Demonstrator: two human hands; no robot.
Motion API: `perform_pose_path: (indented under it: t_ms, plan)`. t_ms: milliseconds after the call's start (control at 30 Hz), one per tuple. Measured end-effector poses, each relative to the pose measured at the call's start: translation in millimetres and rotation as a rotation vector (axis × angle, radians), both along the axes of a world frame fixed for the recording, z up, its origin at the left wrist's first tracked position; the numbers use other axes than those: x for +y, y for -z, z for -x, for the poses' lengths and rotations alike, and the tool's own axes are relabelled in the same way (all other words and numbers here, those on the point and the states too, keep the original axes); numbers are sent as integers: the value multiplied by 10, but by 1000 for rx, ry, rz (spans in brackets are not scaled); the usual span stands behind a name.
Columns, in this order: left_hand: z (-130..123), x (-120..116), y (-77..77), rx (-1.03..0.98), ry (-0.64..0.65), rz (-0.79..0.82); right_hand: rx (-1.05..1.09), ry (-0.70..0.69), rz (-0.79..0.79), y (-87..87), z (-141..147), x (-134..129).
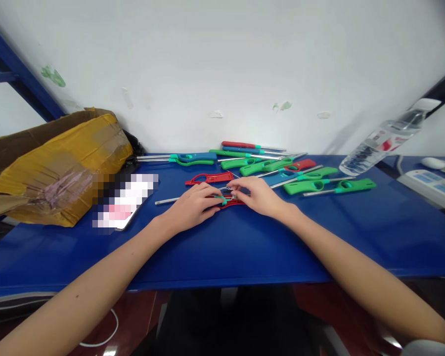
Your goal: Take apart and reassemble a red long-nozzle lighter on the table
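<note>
An opened red long-nosed lighter lies in front of me, its metal tube pointing left. My left hand is closed on it from the left, with fingertips at a small green inner part. From the right, my right hand pinches at thin wires and small parts inside the shell; the fingers hide exactly which piece. Just beyond the hands lies a separate red shell half, its trigger loop to the left.
Several green, blue and red lighters, among them a green one, lie along the back. A taped cardboard box and a phone are at left. A water bottle and white power strip are at right on the blue table.
</note>
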State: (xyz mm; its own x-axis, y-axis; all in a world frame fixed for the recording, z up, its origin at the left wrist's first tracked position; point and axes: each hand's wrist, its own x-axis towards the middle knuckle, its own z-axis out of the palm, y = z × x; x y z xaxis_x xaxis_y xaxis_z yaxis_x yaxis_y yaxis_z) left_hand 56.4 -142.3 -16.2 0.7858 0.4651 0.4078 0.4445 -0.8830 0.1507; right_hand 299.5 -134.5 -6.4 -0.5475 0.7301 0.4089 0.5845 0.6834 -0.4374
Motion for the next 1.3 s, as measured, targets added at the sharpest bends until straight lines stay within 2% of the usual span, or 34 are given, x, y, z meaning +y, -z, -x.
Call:
perform_pose_path:
  t_ms: [267,800,1300]
  plan:
    - [8,8,10,19,1,-30,-140,-28,-92,-15,-60,-50]
    - [6,4,4,18,17,-18,-151,-24,-3,-88,-131,-48]
    - [11,12,31,-5,14,-52,-175,-109,-35,-80,-130,-95]
